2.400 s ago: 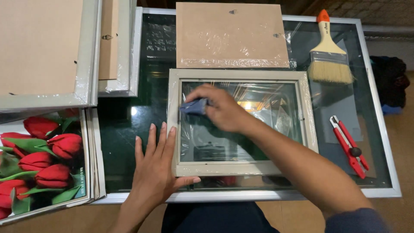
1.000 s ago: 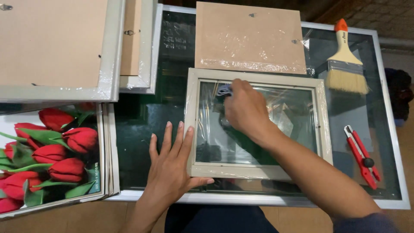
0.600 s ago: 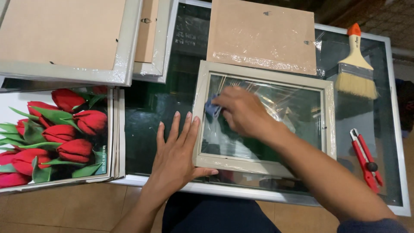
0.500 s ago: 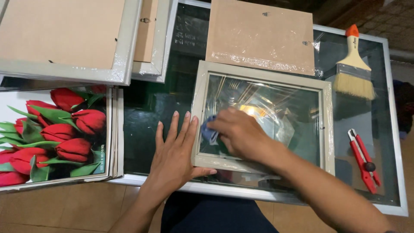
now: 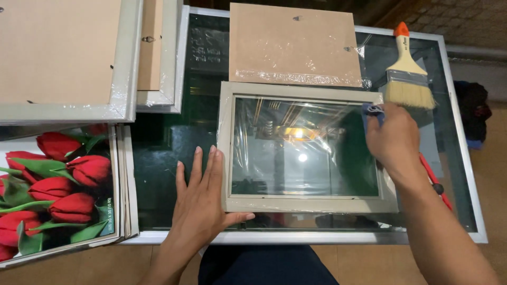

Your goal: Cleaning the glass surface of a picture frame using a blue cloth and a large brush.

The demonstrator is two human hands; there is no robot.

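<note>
A pale grey picture frame [image 5: 227, 153] with a shiny glass pane [image 5: 301, 153] lies flat on a glass-topped table [image 5: 174, 132]. My left hand [image 5: 203, 198] rests flat, fingers spread, on the table against the frame's left lower corner, thumb on the bottom rail. My right hand [image 5: 393, 140] is at the pane's upper right corner, pressing a small blue cloth [image 5: 372, 111] onto the glass; most of the cloth is hidden under the fingers.
A brown backing board [image 5: 293, 45] lies behind the frame. A paintbrush [image 5: 406, 74] lies at the back right, a red utility knife [image 5: 438, 182] partly under my right forearm. Stacked frames [image 5: 68, 58] and a red tulip print [image 5: 53, 184] sit left.
My right hand has swept the blue cloth across the pane from its left side to the upper right corner. My left hand has stayed at the frame's left lower corner.
</note>
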